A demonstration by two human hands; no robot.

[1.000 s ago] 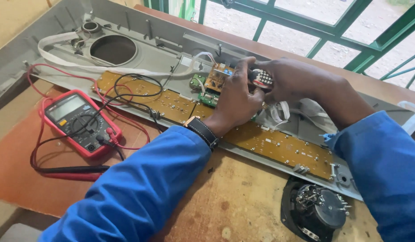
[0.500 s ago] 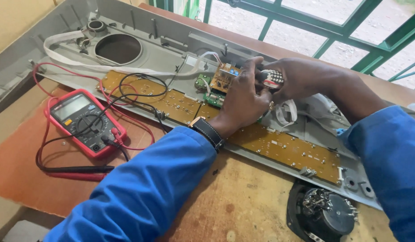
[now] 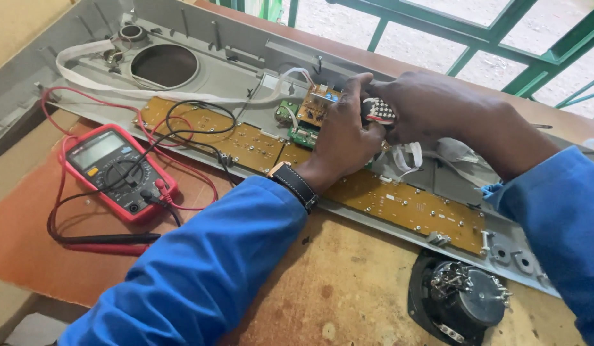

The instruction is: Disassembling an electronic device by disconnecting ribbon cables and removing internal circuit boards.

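My left hand (image 3: 342,138) and my right hand (image 3: 438,109) meet over the middle of a long grey plastic housing (image 3: 233,70). Between them they grip a small tool handle (image 3: 378,110) with a red, white and black pattern. The tool's tip is hidden behind my left hand. Just left of the hands sits a small brown circuit board (image 3: 317,104) with a green board (image 3: 302,134) beside it. A long tan circuit strip (image 3: 412,208) runs along the housing under my left wrist, which wears a dark watch (image 3: 295,184).
A red multimeter (image 3: 117,170) lies at the left on the wooden bench, with red and black leads (image 3: 181,128) looping over the strip. A black loudspeaker (image 3: 463,301) rests at the lower right. A round opening (image 3: 164,65) is in the housing. Green window bars (image 3: 476,45) stand behind.
The view has drifted slightly, so everything sits a little lower and to the right. Both hands stay on the patterned tool handle at the same spot on the housing.
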